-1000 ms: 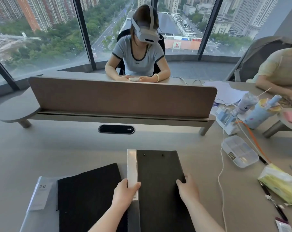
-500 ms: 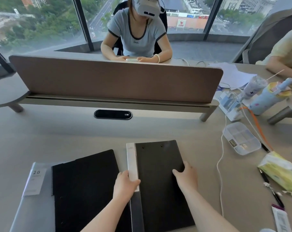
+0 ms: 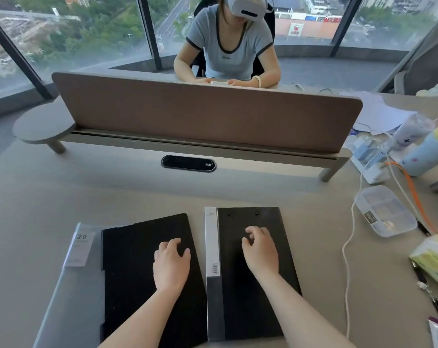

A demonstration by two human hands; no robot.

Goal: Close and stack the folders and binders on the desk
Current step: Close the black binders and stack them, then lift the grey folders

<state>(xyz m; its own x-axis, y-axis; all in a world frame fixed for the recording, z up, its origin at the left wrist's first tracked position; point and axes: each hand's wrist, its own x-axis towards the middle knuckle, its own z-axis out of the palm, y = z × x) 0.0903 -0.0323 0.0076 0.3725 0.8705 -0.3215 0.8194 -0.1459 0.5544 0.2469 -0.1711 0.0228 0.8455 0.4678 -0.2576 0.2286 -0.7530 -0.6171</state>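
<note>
A dark binder (image 3: pixel 268 217) with a white spine label lies shut on the desk (image 3: pixel 62 187) in front of me. To its left a black folder (image 3: pixel 137 259) lies shut on a grey folder (image 3: pixel 79 285) marked 20. My left hand (image 3: pixel 171 264) sits over the black folder's right edge, fingers loosely bent, holding nothing. My right hand (image 3: pixel 259 249) hovers over the middle of the binder cover with loosely curled fingers, also holding nothing.
A brown divider panel (image 3: pixel 208 116) crosses the desk ahead, with a person seated behind it. To the right lie a clear plastic box (image 3: pixel 386 212), a white cable (image 3: pixel 348 247), a power strip (image 3: pixel 368 159), cups, a tissue pack (image 3: pixel 434 259) and pens.
Both hands let go of the binder's edges. My left hand moved left onto the black folder, and my right hand moved inward over the binder cover.
</note>
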